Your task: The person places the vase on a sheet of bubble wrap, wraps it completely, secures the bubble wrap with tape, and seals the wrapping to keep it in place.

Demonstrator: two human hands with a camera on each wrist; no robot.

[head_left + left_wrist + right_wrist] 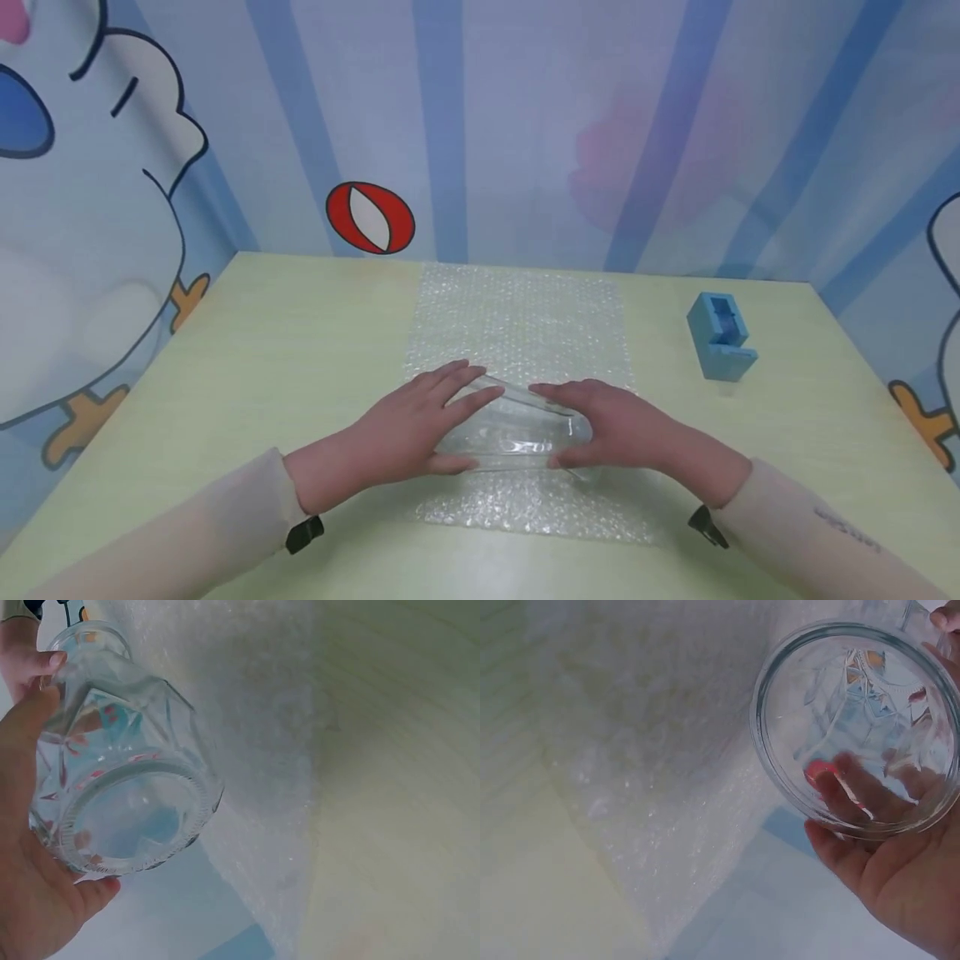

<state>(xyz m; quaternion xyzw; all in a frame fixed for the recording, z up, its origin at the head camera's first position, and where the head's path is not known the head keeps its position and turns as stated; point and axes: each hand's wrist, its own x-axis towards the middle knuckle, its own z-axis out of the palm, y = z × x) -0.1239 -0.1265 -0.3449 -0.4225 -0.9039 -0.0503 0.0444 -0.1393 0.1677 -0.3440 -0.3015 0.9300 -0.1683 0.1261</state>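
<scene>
A clear glass vase (521,432) lies sideways between my two hands, over a sheet of bubble wrap (517,321). My left hand (416,425) holds the vase at its base end, fingers along the far side and thumb on the near side. At the mouth end, my right hand (618,425) grips it from the right. The left wrist view shows the round base and faceted body of the vase (139,802). In the right wrist view its wide round rim (761,724) faces the camera, with right-hand fingers seen through the glass.
A blue tape dispenser (726,367) stands on the pale yellow table (315,333), right of the bubble wrap. Behind the table hangs a blue striped backdrop (517,125) with cartoon figures.
</scene>
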